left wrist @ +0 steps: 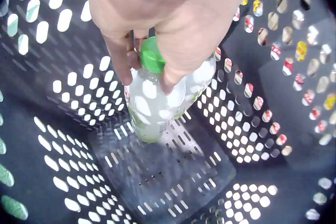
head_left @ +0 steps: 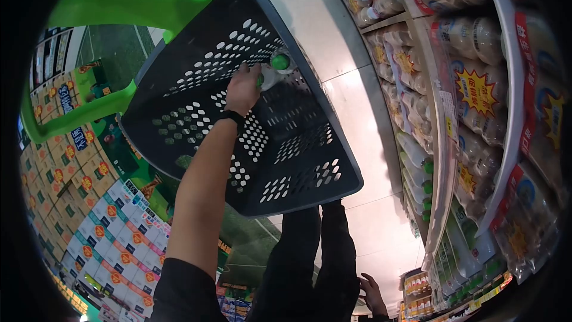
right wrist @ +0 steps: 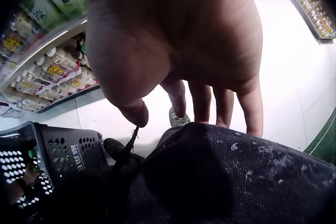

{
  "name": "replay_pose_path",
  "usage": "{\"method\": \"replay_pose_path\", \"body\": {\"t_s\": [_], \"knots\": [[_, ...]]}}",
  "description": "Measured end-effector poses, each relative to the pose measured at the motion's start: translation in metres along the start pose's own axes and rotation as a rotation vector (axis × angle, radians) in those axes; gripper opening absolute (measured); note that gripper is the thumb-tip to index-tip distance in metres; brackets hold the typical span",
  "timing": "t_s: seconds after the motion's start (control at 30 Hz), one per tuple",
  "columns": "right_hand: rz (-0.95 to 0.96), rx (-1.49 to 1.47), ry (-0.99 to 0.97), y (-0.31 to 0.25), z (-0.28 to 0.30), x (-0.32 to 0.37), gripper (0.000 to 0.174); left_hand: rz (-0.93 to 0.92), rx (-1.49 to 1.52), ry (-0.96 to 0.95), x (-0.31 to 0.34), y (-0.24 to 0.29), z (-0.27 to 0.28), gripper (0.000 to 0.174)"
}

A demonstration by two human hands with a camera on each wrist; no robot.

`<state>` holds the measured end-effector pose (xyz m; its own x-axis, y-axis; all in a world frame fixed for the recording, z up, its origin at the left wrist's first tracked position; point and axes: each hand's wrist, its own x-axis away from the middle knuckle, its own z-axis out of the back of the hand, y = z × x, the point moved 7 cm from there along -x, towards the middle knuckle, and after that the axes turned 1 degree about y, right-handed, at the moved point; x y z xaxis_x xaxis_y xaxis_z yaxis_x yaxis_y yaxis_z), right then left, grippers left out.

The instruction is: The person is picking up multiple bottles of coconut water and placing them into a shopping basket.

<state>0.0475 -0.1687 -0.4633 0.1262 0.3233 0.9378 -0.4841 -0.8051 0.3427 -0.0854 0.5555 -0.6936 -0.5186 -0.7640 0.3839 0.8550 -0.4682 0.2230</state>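
The left hand (left wrist: pixel 168 19) pinches a bottle (left wrist: pixel 149 111) near its cap (left wrist: pixel 152 56) in the basket (head_left: pixel 250 0); another bottle (left wrist: pixel 200 79) is beside it. The right hand (right wrist: pixel 176 45) hangs loosely spread.

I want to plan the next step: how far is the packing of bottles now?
Done: one green-capped bottle is in the basket. In hand: the left hand grips a second bottle beside it. Remaining: apparently letting go; whether more bottles follow, I cannot tell.

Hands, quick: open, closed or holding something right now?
Left hand: closed on a green-capped bottle, inside the basket.
Right hand: open, fingers loose, holding nothing.
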Motion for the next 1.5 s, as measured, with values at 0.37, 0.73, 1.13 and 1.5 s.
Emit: {"method": "replay_pose_path", "body": {"t_s": [0.37,0.73,1.13,1.5], "knots": [[0.085,-0.043,0.102,-0.001,-0.004,-0.021,0.045,-0.062,-0.048,-0.06,-0.009,0.002,-0.005,0.053],[0.214,0.02,0.107,0.017,-0.003,-0.036,0.043,0.23,0.235,0.105,0.03,0.001,0.006,0.084],[0.87,-0.196,0.101,-0.016,0.061,0.019,0.039,-0.06,0.569,-0.206,0.208,0.167,0.091,0.031],[1.972,-0.497,0.806,0.022,0.187,0.469,0.007,-0.613,0.781,-0.21,0.419,0.444,0.28,0.023]]}}
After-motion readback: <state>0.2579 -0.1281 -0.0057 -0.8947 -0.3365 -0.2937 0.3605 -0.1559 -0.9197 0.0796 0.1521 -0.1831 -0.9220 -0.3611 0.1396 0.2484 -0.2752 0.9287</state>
